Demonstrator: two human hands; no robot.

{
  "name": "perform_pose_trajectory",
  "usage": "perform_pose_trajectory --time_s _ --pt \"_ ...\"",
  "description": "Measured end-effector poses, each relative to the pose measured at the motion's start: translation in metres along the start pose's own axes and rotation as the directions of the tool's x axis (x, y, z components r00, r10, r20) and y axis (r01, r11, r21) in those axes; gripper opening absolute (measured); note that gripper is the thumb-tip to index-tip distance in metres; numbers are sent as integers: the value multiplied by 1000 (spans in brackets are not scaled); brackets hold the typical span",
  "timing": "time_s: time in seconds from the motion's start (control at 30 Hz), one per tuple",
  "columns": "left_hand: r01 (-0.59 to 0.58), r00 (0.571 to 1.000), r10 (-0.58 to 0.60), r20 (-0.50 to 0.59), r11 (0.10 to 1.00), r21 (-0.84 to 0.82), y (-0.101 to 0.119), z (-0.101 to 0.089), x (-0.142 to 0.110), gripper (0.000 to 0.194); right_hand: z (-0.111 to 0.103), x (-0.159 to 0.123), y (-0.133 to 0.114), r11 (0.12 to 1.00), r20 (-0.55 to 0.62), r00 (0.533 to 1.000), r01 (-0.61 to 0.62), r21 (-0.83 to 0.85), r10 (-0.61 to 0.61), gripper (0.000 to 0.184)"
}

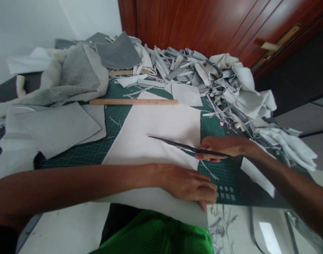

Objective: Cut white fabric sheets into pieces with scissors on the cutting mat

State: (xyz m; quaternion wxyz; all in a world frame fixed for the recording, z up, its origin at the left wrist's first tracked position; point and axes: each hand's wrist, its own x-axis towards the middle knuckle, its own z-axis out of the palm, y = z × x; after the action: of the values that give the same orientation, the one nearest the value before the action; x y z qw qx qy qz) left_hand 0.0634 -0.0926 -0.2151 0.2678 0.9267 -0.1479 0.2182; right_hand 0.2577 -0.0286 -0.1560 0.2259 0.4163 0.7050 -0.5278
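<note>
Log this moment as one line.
left hand: on white flexible sheet | right hand: holding black long-bladed scissors over sheet | tan wooden ruler: across sheet | green cutting mat: beneath sheet

The pale sheet (161, 123) looks like smooth, matt cloth, the scissors (171, 142) dark metal, the ruler (134, 102) plain wood, the far door (187, 24) glossy wood, and the left bundle (76, 70) fuzzy cloth.

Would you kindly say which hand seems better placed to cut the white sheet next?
Probably the right hand: it holds the scissors over the white sheet, while the left hand lies on that sheet.
</note>
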Motion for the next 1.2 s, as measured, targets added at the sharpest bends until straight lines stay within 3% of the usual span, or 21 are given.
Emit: perform_pose_trajectory --time_s 0.13,0.43,0.6,0.83,1.03,1.2 --pt "2 999 -3 -41 999 -40 1 0 -1 20 -1 2 4 999 3 1000 9 42 -10 62" --pt "67 997 -70 -28 995 -74 2 0 0 23 -5 6 9 995 62 996 63 71 -67 63" --pt "-12 998 12 -61 1000 -8 0 1 -1 20 -5 7 11 989 57 996 64 134 -72 60" --pt "58 997 -57 48 998 -20 1 0 0 17 -1 9 15 993 29 998 43 109 -47 62" --pt "21 1000 -21 -7 1000 11 1 2 -1 17 -2 11 17 996 20 1000 14 83 -15 63" --pt "33 998 -34 47 999 30 1 1 -1 16 -3 11 12 993 39 999 -4 119 -1 62"
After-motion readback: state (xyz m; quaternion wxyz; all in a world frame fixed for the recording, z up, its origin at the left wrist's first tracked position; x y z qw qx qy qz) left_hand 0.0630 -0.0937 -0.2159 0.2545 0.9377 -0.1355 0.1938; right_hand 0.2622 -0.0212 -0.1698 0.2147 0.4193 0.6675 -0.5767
